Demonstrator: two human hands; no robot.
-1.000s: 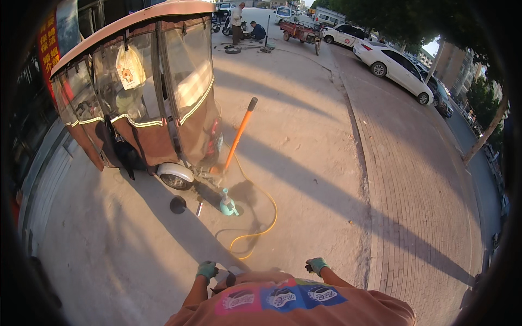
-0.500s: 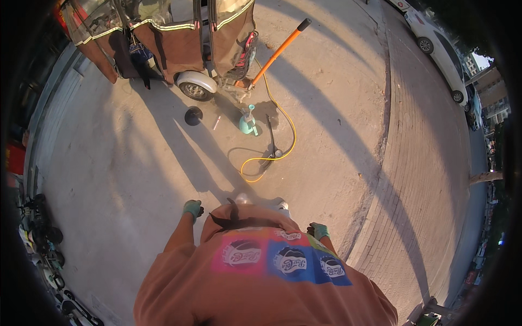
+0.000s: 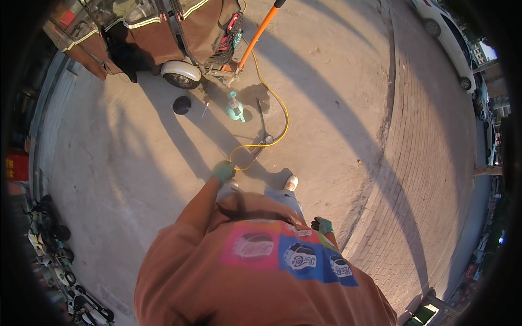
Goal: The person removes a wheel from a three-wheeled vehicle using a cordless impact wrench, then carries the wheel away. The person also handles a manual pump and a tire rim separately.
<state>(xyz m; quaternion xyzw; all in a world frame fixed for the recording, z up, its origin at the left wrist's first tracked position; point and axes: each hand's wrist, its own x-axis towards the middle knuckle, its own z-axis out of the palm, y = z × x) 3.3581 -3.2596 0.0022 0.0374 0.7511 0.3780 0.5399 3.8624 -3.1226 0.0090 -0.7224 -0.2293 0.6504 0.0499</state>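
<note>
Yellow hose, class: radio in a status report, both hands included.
Left hand by yellow hose, contact unclear. Right hand apart from it. Hose curving on ground; teal bottle-shaped object beyond.

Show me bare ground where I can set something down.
Largely bare concrete lies between the curving yellow hose and the brick paving; another patch lies left of the round black dish-like object. It's crowded between that object and the hose: rounded turquoise bottle, slim white-ended stick, long black tool with round gauge.

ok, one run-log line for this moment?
left hand: by yellow hose, contact unclear | right hand: at side, holding nothing visible | ground: bottle, gauge | trike: ahead, orange handle beside it
</note>
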